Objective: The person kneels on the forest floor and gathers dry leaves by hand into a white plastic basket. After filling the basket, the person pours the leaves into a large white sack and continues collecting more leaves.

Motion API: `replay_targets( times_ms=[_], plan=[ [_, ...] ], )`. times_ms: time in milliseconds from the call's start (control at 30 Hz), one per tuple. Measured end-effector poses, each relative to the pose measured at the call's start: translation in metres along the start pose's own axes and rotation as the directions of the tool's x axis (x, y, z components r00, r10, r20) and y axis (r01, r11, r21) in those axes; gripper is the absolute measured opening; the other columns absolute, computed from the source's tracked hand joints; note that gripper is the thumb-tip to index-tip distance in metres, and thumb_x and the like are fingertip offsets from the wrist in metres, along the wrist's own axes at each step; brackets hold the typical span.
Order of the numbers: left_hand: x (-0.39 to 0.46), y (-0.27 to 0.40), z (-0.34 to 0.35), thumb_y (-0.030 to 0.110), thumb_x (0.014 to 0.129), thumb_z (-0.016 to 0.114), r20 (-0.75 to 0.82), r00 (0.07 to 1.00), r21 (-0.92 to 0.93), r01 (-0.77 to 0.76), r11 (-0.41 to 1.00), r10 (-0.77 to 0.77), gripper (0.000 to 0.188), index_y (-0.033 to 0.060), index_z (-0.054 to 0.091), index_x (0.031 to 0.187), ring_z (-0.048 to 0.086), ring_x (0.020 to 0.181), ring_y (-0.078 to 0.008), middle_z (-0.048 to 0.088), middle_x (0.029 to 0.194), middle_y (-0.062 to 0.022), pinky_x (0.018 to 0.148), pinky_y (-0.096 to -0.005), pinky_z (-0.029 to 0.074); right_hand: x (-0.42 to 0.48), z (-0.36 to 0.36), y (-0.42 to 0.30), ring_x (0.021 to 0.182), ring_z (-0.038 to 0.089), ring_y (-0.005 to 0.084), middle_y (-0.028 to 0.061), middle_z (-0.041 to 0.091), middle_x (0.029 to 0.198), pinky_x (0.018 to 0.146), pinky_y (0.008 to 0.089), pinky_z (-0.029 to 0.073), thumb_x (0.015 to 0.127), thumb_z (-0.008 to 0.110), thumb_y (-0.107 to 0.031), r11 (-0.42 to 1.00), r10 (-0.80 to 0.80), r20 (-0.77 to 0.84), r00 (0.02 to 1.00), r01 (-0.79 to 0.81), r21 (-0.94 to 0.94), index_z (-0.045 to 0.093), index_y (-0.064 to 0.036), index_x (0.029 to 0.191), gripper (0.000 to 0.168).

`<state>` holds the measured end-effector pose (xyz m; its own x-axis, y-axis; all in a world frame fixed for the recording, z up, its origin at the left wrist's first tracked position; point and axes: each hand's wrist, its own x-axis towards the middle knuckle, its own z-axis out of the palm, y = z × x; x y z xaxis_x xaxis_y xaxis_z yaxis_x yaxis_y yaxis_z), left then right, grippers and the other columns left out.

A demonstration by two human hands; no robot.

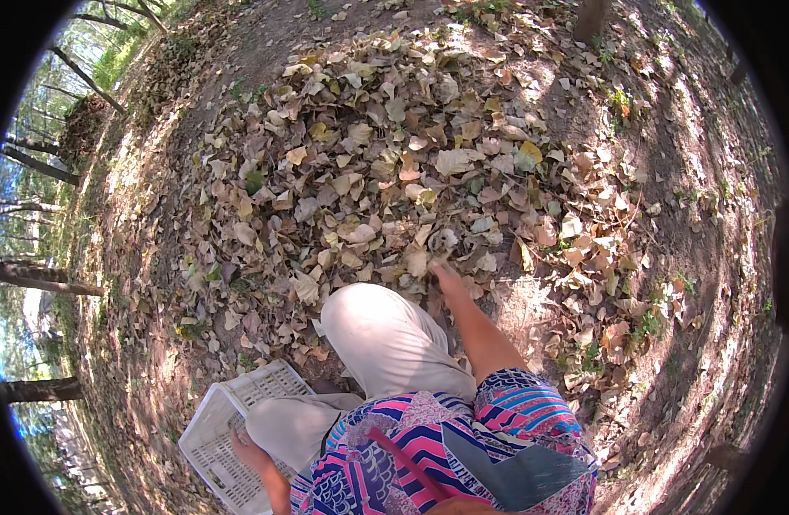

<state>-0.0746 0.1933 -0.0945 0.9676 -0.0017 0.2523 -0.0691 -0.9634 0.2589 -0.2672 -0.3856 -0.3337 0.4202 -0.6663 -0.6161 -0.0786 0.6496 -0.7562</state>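
Note:
My right hand (440, 271) reaches down into a broad pile of dry fallen leaves (368, 187), just beyond my bent knee. A pale dry leaf (417, 261) lies against its fingertips. The fingers are partly hidden, so their grip cannot be made out. At lower left, my left hand (249, 450) is beside my other knee, over the opening of a white plastic crate (217, 450). The crate is tipped on its side, its slatted walls showing. Whether the left fingers touch it is unclear.
Bare soil (259, 45) borders the pile at the far side. A tree trunk (592, 20) rises at the top right, and several more trunks (40, 281) stand along the left rim. Small green weeds (590, 364) grow at right among scattered leaves.

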Motion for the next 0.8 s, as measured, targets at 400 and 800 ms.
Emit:
replay_targets(
  times_ms=[400,800],
  plan=[
    [0.118,0.221,0.106,0.030,0.081,0.064,0.128,0.871,0.176,-0.490,0.854,0.474,0.036,0.0081,0.064,0.110,0.060,0.105,-0.0286,0.066,0.108,-0.0119,0.089,-0.0427,0.045,-0.294,0.287,-0.157,0.095,0.059,0.0341,0.0157,0.064,0.098,0.086,0.0428,0.046,0.084,0.061,-0.028,0.457,-0.389,0.912,-0.132,0.832,0.315,0.063,-0.005,0.102,0.030],
    [0.024,0.265,0.148,0.030,0.077,0.068,0.311,0.681,-0.019,-0.692,0.721,0.662,0.033,0.0105,0.063,0.104,0.053,0.110,-0.0309,0.064,0.104,-0.0095,0.095,-0.0499,0.035,-0.377,0.261,-0.137,0.072,0.063,0.0364,0.0161,0.063,0.075,0.065,0.0479,0.049,0.076,0.061,-0.039,0.617,0.087,0.964,-0.251,0.773,0.146,0.065,-0.003,0.072,0.036]
  ],
)
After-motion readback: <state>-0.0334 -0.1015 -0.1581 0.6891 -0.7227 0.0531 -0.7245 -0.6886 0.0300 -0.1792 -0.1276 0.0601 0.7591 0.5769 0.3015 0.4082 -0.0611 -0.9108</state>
